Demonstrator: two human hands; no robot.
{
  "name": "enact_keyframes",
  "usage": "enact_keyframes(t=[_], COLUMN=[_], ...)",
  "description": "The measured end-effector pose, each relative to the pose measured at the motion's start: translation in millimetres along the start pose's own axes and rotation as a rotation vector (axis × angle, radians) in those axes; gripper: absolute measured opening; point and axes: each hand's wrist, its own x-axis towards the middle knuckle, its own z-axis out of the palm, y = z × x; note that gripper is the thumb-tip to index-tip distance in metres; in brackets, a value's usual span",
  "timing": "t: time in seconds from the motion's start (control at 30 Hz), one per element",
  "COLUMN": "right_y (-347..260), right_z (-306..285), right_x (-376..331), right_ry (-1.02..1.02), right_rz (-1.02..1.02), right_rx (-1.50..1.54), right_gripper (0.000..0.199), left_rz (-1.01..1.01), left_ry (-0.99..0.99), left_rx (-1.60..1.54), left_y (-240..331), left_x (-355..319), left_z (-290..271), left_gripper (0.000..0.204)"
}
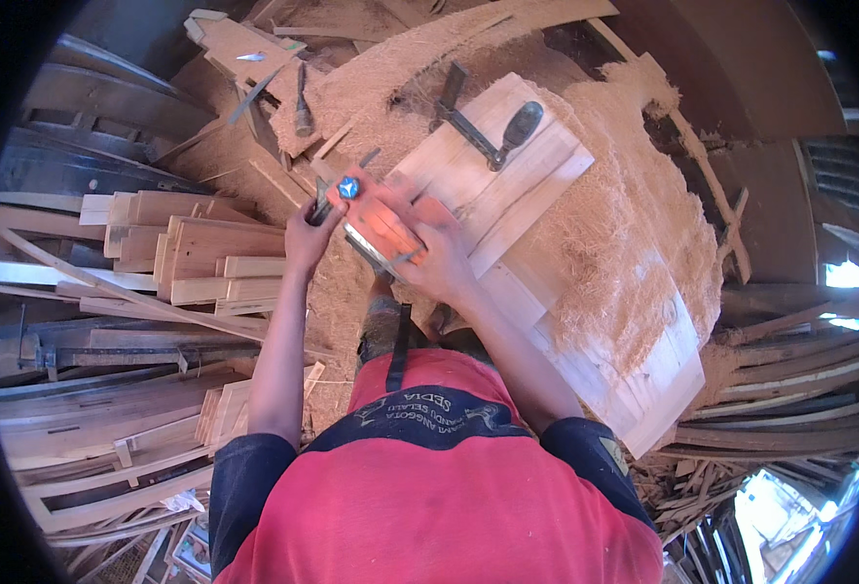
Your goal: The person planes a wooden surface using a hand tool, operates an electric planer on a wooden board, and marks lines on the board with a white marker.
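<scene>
An orange power tool (383, 226) with a blue knob, which looks like an electric hand planer, is held up in front of me, tilted with its metal sole edge showing. My right hand (441, 255) is wrapped round its body and rear. My left hand (312, 238) is closed at the front left of the tool, by a dark metal part near the knob; its fingertips are partly hidden. To the right of the tool lies a pale wooden board (483, 185), with a dark clamp (483, 141) across its far end.
Wood shavings (604, 224) heap over the bench at right, around another pale board (643, 380). Stacked planks (220, 253) stand at left. A dark-handled tool (303, 107) lies at the far left, beside a long curved board (429, 58). Thin strips (789, 399) are piled at right.
</scene>
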Motion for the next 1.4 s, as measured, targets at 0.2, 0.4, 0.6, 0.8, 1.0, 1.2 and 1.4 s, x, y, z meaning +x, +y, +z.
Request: enact_keyframes(t=[0.2, 0.4, 0.6, 0.8, 1.0, 1.2, 1.4], right_y=[33.4, 35.5, 10.0, -18.9, -4.5, 53.8, 53.1], right_z=[-51.8, -58.8, -38.4, -6.6, -11.5, -63.3, -55.4], right_x=[-136.4, -154.2, -88.0, 3.6, -44.5, -171.7, -163.8], right_ry=[0.002, 0.001, -0.009, -0.055, 0.071, 0.107, 0.071], right_rz=[0.112, 0.194, 0.137, 0.065, -0.028, 0.087, 0.096], right_rx=[0.032, 0.104, 0.002, 0.024, 0.028, 0.03, 0.038], right_gripper=[0.05, 0.052, 0.043, 0.041, 0.039, 0.039, 0.04], left_rz=[0.004, 0.006, 0.016, -0.048, 0.035, -0.033, 0.003], left_ry=[-0.121, -0.129, -0.133, -0.113, -0.086, -0.107, -0.124], left_rx=[0.063, 0.1, 0.025, -0.033, -0.084, 0.096, 0.066], left_y=[8.7, -2.4, 14.5, -34.0, -1.0, -9.6, -21.6], left_x=[-116.9, -131.8, -66.5, 23.4, -26.0, -140.4, -125.2], left_z=[73.3, 88.3, 41.8, -12.3, 4.4, 102.8, 95.5], left_gripper=[0.084, 0.093, 0.08, 0.068, 0.065, 0.088, 0.088])
